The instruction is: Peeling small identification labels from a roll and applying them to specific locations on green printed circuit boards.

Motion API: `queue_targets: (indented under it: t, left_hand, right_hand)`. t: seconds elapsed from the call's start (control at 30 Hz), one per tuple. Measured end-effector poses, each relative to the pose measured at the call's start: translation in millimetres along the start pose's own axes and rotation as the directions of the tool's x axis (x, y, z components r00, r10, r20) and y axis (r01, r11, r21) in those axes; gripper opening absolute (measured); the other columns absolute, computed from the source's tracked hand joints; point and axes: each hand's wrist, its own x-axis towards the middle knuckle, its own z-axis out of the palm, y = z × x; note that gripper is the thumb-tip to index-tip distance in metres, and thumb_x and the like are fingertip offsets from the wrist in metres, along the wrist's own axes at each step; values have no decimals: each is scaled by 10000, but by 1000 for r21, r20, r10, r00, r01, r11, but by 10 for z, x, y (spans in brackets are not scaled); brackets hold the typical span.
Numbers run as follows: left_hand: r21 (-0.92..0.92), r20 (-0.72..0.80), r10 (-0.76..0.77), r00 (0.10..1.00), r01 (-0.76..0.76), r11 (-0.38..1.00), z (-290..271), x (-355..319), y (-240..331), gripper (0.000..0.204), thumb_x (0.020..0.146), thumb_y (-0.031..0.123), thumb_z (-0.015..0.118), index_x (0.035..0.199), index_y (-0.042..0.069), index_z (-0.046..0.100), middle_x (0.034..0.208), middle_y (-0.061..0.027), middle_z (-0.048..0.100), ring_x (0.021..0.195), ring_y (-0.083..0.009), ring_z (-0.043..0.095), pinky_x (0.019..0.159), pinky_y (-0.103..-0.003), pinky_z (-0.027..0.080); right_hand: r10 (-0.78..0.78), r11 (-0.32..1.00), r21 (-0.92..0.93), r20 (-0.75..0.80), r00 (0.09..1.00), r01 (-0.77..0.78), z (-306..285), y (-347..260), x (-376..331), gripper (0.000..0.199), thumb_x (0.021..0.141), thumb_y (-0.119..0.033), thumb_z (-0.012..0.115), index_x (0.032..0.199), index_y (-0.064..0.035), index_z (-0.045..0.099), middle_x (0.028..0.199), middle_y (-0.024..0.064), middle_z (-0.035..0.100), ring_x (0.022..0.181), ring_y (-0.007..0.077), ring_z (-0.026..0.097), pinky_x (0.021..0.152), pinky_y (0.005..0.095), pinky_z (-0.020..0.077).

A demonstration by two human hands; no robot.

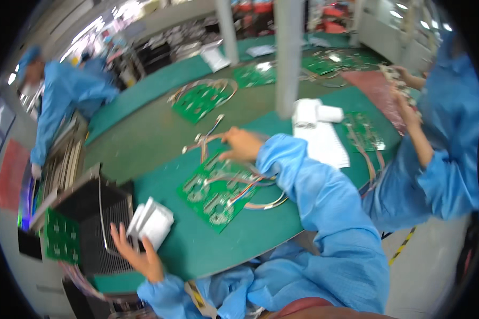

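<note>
My left hand (138, 258) is open with its fingers spread, beside a folded wad of white paper (153, 226) at the bench's near left. Over the far edge of a green circuit board (194, 204), my right hand (244, 145) has its fingers closed on a wire bundle (206, 139). The bundle's connector ends stick out to the left of the fingers. The board lies flat on the green mat, with several coloured wires (245, 192) looping over its right side. Motion blurs the right hand, and its palm is hidden.
A black slotted rack (104, 234) stands at the left with an upright green board (61, 236) by it. Beyond the mat lies another wired board (199, 101). A grey post (288, 58) rises near white rolls (311, 112). At right, a co-worker (431, 143) holds a board strip.
</note>
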Motion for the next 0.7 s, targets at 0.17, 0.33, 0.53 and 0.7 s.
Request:
queue_targets:
  t: [0.17,0.33,0.53,0.7]
  left_hand:
    - [-151,323,143,935,-99,984,152,-401,609,450,749,60,548,1169,-23,408,1272,-198,373,1162,-335,371,981,-418,248]
    - [-407,615,131,777,170,898,611,-742,750,578,752,79,582,1266,-6,331,1357,-212,247,1175,-336,359,932,-401,328]
    - [-462,552,75,830,229,857,1037,-549,988,748,790,159,602,1365,54,136,1383,-145,216,1155,-264,391,869,-351,374]
    - [-794,604,332,724,583,174,1234,-186,1470,734,780,219,627,1324,37,171,1327,-152,250,1188,-268,331,941,-367,340]
  right_hand:
    - [213,974,-125,253,944,-187,-183,-51,-215,591,631,-602,602,645,-12,638,714,176,617,702,330,597,650,421,460]
    - [180,974,90,253,951,-209,-245,16,-401,511,655,-541,627,569,-37,603,599,98,585,523,228,548,498,364,418]
    - [221,532,844,-212,952,64,-743,-389,-693,303,704,-267,684,789,-37,507,576,12,494,511,64,449,431,246,352]
    - [-166,823,364,-580,798,436,-1071,-1168,-1235,243,711,-169,651,833,-42,485,755,67,520,551,131,497,511,250,419]
